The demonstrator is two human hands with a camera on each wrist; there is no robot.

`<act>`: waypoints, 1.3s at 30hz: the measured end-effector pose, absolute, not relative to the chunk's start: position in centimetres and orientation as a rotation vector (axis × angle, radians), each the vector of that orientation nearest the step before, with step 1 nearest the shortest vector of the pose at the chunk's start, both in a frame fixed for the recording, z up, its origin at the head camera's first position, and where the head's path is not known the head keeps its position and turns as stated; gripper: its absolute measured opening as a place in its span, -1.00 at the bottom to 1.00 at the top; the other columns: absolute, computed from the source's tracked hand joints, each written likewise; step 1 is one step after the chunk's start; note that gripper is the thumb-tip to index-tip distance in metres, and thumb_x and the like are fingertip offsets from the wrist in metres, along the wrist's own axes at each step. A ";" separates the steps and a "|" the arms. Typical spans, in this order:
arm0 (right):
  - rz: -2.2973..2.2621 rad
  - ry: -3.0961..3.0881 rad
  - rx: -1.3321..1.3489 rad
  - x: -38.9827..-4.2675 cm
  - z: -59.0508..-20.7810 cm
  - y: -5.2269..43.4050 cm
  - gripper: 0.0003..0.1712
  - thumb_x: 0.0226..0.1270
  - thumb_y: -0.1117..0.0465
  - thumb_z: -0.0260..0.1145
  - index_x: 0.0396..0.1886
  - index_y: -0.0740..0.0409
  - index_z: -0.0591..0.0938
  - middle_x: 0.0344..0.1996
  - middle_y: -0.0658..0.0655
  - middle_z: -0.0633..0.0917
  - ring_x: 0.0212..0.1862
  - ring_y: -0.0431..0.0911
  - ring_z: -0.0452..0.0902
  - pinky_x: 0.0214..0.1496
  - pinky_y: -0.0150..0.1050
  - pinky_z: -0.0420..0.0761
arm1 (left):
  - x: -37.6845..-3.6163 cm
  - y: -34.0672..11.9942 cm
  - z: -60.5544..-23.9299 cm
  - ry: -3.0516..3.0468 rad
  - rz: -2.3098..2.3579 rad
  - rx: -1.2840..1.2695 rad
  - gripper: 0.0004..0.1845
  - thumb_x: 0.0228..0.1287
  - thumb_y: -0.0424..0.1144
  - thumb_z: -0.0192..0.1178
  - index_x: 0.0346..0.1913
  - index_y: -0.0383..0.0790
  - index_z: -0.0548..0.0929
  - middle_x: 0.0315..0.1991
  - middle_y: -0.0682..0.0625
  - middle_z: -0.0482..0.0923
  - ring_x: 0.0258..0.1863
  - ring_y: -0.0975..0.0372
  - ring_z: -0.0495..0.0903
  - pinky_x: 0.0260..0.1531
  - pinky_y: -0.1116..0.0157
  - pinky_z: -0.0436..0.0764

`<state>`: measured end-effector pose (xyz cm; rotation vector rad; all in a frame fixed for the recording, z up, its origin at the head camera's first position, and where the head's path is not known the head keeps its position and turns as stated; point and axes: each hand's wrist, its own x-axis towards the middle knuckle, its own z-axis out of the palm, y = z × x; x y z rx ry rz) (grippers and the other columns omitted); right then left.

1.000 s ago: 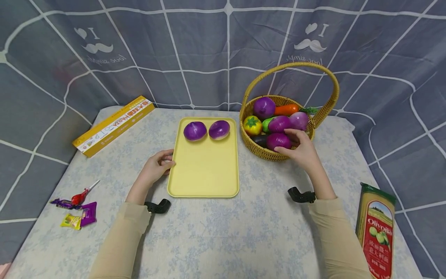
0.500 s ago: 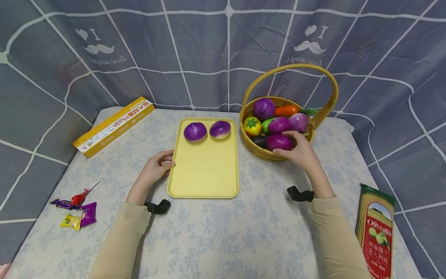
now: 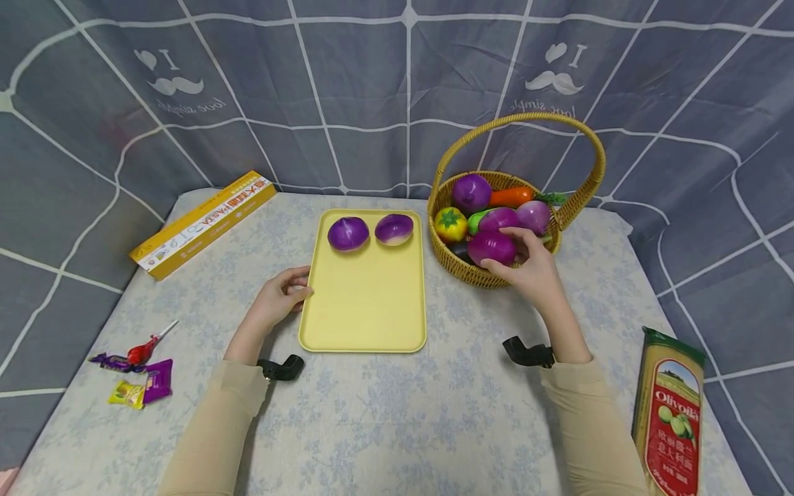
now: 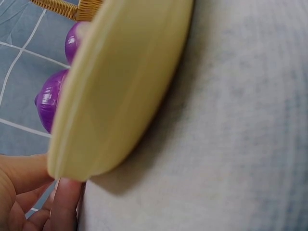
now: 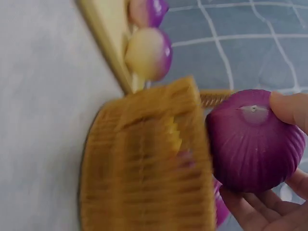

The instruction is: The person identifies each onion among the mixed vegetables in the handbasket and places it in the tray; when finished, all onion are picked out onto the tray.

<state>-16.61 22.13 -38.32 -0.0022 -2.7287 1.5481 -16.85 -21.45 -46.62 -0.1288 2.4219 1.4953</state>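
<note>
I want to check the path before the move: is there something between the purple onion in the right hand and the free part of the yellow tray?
Only the near rim of the wicker basket lies between the purple onion, gripped by the right hand, and the yellow tray. Two onions sit at the tray's far end; the near part is bare.

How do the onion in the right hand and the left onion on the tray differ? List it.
The onion in the right hand is gripped by the right hand at the basket; the left onion on the tray lies untouched on the yellow tray. The held one looks redder purple, the tray one bluer. Both are round, glossy and ribbed.
</note>
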 end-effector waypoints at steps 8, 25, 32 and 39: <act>1.720 -2.639 0.081 -17.1 -38.1 18.1 -0.22 0.15 0.04 0.53 0.31 0.10 0.42 0.22 0.19 0.51 0.25 0.04 0.49 0.37 -0.02 0.46 | -16.8 -21.5 -46.6 2.395 1.538 -0.118 -0.42 0.45 -0.29 0.15 0.47 -0.20 0.31 0.10 -0.21 0.46 -0.29 0.37 0.51 -0.31 0.46 0.64; 1.797 -2.774 0.196 -19.3 -41.5 6.9 -0.24 0.13 -0.04 0.53 0.30 0.04 0.49 0.16 0.12 0.62 0.18 0.03 0.55 0.17 -0.04 0.57 | -16.8 -21.4 -46.6 2.387 1.558 -0.135 -0.41 0.44 -0.29 0.16 0.47 -0.18 0.32 0.05 -0.18 0.47 -0.32 0.37 0.49 -0.35 0.46 0.62; 1.847 -2.813 0.134 -19.5 -43.3 4.5 -0.24 0.14 0.00 0.53 0.30 0.13 0.48 0.15 0.16 0.62 0.18 0.03 0.55 0.20 -0.08 0.58 | -16.9 -21.2 -46.7 2.371 1.560 -0.142 -0.41 0.44 -0.26 0.16 0.48 -0.17 0.31 0.05 -0.16 0.47 -0.29 0.36 0.49 -0.32 0.46 0.63; 1.881 -2.809 0.124 -19.9 -43.8 3.2 -0.24 0.16 0.02 0.52 0.32 0.15 0.48 0.20 0.20 0.58 0.17 0.05 0.55 0.09 -0.09 0.62 | -16.9 -21.4 -46.5 2.370 1.559 -0.152 -0.40 0.45 -0.25 0.16 0.49 -0.15 0.29 0.10 -0.19 0.46 -0.28 0.37 0.49 -0.33 0.47 0.63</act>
